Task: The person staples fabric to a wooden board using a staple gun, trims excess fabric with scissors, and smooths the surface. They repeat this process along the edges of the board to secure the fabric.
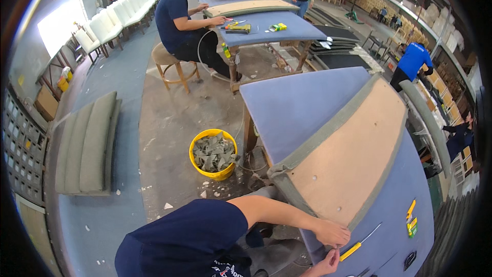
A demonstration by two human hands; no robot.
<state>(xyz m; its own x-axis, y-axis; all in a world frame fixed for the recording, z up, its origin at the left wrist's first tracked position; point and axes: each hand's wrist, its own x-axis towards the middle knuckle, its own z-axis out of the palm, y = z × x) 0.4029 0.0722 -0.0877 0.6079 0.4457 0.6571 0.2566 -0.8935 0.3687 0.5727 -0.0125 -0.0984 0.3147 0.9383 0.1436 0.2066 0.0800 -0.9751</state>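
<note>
A curved panel (353,143) with a bare tan back and grey fabric wrapped round its edges lies on the blue padded table. At its near corner my left hand (332,233) is closed, fingers bent down at the fabric edge (303,202). My right hand (327,264) sits just below, its thumb and fingertips pinched close to the left fingers; what they pinch is too small to make out. Beside the right fingertips lies a slim tool (351,251) with a yellow handle and a long thin metal shaft.
On the blue table (302,102) lie a yellow cutter (411,209), a green-yellow box (412,227) and a black object (409,260). A yellow bucket of fabric scraps (214,154) stands on the floor. Grey cushioned panels (87,146) lie left. A seated co-worker (184,20) works at another table.
</note>
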